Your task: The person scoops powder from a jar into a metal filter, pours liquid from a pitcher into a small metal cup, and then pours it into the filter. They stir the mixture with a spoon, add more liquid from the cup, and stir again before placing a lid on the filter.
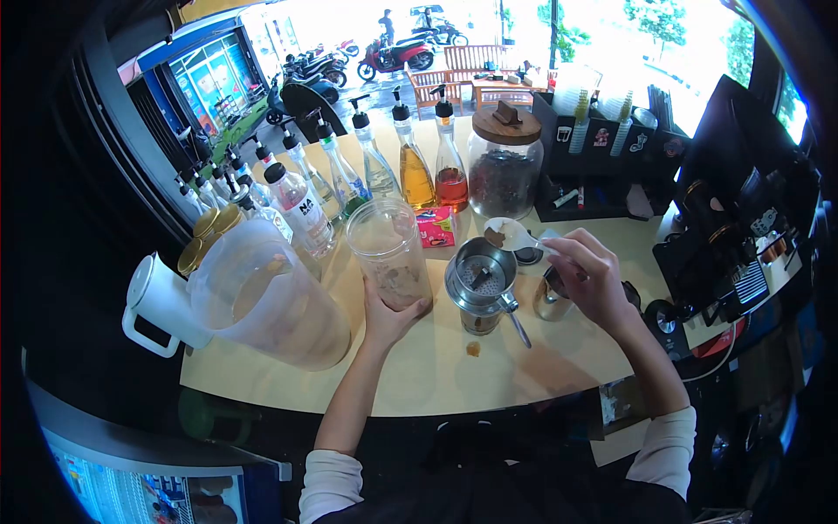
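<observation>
My left hand [390, 321] is wrapped around the lower side of a clear jar [393, 249] with brown powder clinging inside. In my right hand [595, 275], the fingers pinch the handle of a white scoop spoon [517, 239] that carries some brown powder. The spoon's bowl hangs over the back rim of a metal drip coffee filter [465, 293], which has a perforated disc inside. Below the filter is a small glass [480, 324]. Beside my right hand stands a metal cup [550, 301], partly hidden by it.
On the left are a large translucent pitcher [305, 323] and a white jug [163, 297]. Several pump bottles [416, 170] line the back, near a wood-lidded jar [504, 179] and a pink box [436, 227]. A black organizer [554, 162] and machine [720, 192] are at right. A brown spill [473, 349] marks the table.
</observation>
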